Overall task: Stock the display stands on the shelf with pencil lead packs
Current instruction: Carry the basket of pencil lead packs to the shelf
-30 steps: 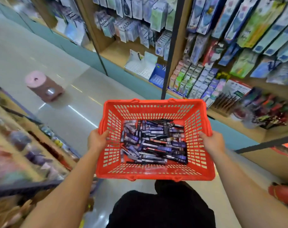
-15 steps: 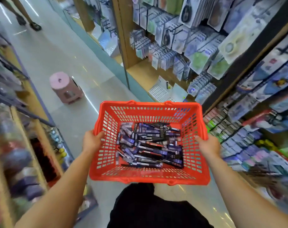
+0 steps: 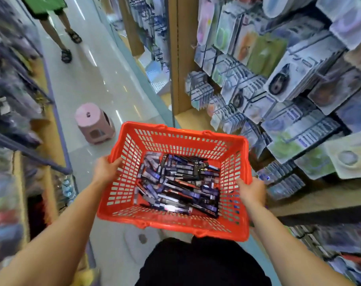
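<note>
Red basket [image 3: 242, 153] carried in a shop aisle: left hand [image 3: 105, 169] and right hand [image 3: 252, 191] grip its opposite rims, fingers curled over the edges; pencil lead packs [image 3: 178, 183] lie heaped on its floor; pink stool [image 3: 95, 122] beyond

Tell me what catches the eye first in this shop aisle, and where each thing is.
The bright red basket fills centre frame, gripped at its sides by the left hand and right hand, with a jumble of dark pencil lead packs in its bottom. Beyond it, on the floor to the left, stands a pink stool. Blister-packed goods hang on the shelf to the right.
</note>
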Demonstrator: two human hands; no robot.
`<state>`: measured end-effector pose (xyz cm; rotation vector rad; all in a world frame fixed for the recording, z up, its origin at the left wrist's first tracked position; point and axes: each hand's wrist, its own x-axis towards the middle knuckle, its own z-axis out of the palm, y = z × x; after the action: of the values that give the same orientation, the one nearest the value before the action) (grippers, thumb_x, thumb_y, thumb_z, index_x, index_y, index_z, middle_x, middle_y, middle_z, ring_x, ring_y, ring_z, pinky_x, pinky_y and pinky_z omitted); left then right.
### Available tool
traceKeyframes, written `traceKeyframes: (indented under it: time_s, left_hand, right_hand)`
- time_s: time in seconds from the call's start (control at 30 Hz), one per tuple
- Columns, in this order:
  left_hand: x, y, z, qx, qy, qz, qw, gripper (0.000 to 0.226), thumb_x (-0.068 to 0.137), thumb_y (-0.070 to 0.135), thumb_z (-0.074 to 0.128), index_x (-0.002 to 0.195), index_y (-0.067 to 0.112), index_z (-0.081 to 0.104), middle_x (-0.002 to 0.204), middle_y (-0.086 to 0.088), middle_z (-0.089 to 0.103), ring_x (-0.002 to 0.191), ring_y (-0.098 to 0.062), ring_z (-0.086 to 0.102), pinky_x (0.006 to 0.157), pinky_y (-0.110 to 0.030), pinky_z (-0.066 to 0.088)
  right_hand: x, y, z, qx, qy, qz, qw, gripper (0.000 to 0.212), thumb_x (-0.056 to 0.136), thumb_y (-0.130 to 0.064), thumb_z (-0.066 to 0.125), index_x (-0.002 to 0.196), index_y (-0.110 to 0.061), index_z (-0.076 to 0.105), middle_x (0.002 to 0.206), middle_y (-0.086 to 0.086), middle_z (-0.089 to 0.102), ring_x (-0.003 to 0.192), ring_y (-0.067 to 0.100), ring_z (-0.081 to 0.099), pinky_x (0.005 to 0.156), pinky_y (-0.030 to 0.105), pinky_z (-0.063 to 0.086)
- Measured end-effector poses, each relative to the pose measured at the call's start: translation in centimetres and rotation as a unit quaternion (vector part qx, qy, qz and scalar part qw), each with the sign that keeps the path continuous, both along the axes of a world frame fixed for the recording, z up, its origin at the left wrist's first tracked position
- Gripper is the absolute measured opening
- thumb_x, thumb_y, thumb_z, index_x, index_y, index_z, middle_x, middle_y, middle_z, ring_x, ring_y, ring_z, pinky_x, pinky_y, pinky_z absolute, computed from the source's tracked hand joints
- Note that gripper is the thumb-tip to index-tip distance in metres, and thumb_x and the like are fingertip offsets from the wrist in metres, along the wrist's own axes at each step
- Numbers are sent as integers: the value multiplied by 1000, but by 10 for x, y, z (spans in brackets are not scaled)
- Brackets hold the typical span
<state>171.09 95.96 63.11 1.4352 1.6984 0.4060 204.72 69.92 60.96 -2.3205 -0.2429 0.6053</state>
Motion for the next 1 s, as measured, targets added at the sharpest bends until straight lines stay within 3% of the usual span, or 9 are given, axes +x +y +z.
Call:
traceKeyframes:
  time_s: [0.13, 0.2, 0.33, 0.4, 0.47, 0.53, 0.73, 0.87, 1.0]
  left_hand:
    - [26, 52, 21, 27, 5, -1, 1000, 20, 100, 21, 62, 106, 2, 67, 86, -15, 71, 56, -18, 63, 53, -27, 49]
    - [36, 77, 32, 33, 17, -12, 999, 22, 100, 25, 62, 107, 5, 67, 90, -14, 73, 55, -16, 64, 50, -25, 47]
    - [48, 124, 42, 12, 29, -39, 999, 28, 98, 36, 64, 110, 11, 65, 85, -7, 76, 58, -18, 74, 54, -29, 56]
    - [54, 150, 38, 3, 30, -56, 998, 28, 97, 37, 65, 110, 13, 66, 85, -8, 76, 62, -21, 75, 61, -38, 61]
    - [61, 178, 28, 6, 41, -89, 995, 30, 96, 40, 66, 108, 13, 67, 86, -7, 77, 65, -24, 76, 71, -47, 63]
    - [73, 202, 22, -6, 62, -124, 990, 26, 97, 39, 64, 107, 14, 64, 86, -8, 76, 64, -23, 76, 72, -48, 64]
    - [105, 284, -16, -3, 96, -254, 962, 24, 98, 34, 64, 105, 11, 66, 84, -10, 76, 62, -23, 73, 63, -34, 59]
    - [118, 327, -47, -30, 78, -320, 944, 24, 95, 34, 66, 98, 11, 65, 84, -14, 76, 66, -30, 73, 72, -53, 61]
    - [129, 324, -60, -29, 72, -367, 927, 21, 96, 31, 66, 99, 10, 64, 89, -19, 75, 73, -34, 73, 73, -53, 61]
  right_hand:
    - [15, 47, -9, 32, 15, 0, 999, 20, 92, -27, 70, 97, -7, 75, 91, 15, 75, 87, 35, 71, 73, 38, 51]
    - [17, 65, -6, 30, 20, -8, 999, 20, 93, -27, 70, 98, -8, 74, 91, 14, 75, 86, 33, 71, 71, 36, 50]
    - [18, 92, -7, 28, 43, -29, 998, 17, 95, -27, 68, 96, -11, 73, 85, 7, 71, 76, 30, 67, 69, 33, 48]
    - [17, 106, -17, 24, 44, -44, 998, 22, 93, -31, 68, 94, -10, 74, 86, 9, 74, 78, 33, 70, 73, 39, 55]
    - [11, 118, -25, 9, 44, -63, 997, 22, 93, -31, 68, 97, -10, 75, 92, 13, 75, 86, 36, 70, 74, 38, 53]
    - [2, 129, -31, 7, 43, -97, 994, 22, 95, -28, 67, 100, -8, 74, 95, 15, 74, 89, 37, 69, 71, 33, 45]
    - [-45, 168, -61, -6, 34, -219, 975, 22, 92, -20, 71, 100, 0, 74, 97, 22, 74, 91, 38, 70, 70, 33, 42]
    - [-87, 179, -80, -1, 44, -294, 955, 18, 89, -20, 74, 97, -4, 75, 91, 20, 74, 87, 36, 71, 76, 41, 54]
    - [-129, 158, -97, -23, 53, -367, 928, 24, 88, -28, 74, 100, -7, 75, 91, 18, 75, 85, 37, 72, 78, 48, 58]
